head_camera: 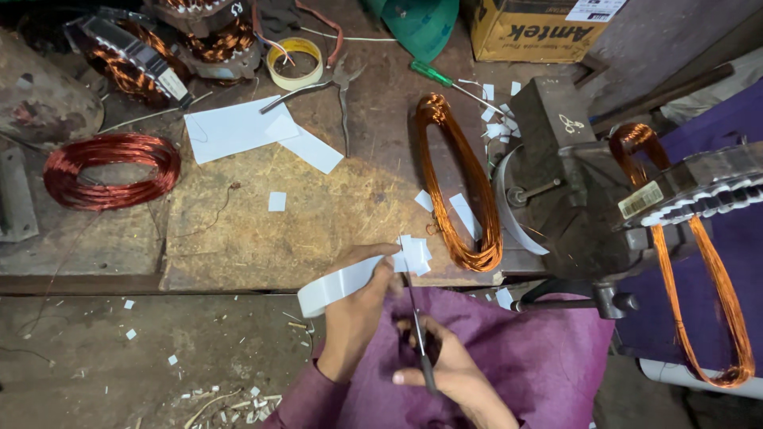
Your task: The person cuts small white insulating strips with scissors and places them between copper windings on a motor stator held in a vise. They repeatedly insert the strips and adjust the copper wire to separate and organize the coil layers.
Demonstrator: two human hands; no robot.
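My left hand [358, 310] grips a long white paper strip [338, 286] that curls to the left, with small cut white pieces [413, 254] bunched at its right end. My right hand [453, 369] holds scissors [417, 330], blades pointing up at the strip's end. Both hands are over my purple garment [517, 349], just in front of the workbench edge. A long oval copper wire coil [461, 183] lies on the bench right behind the strip.
A bench vise [572, 175] clamps a stator with copper loops [707, 286] at the right. A red copper wire coil [111, 167], white paper sheets [238, 127], pliers [338, 87], tape roll [296, 62], green screwdriver [433, 75] and cardboard box [532, 28] are on the bench. Paper scraps litter the floor [119, 349].
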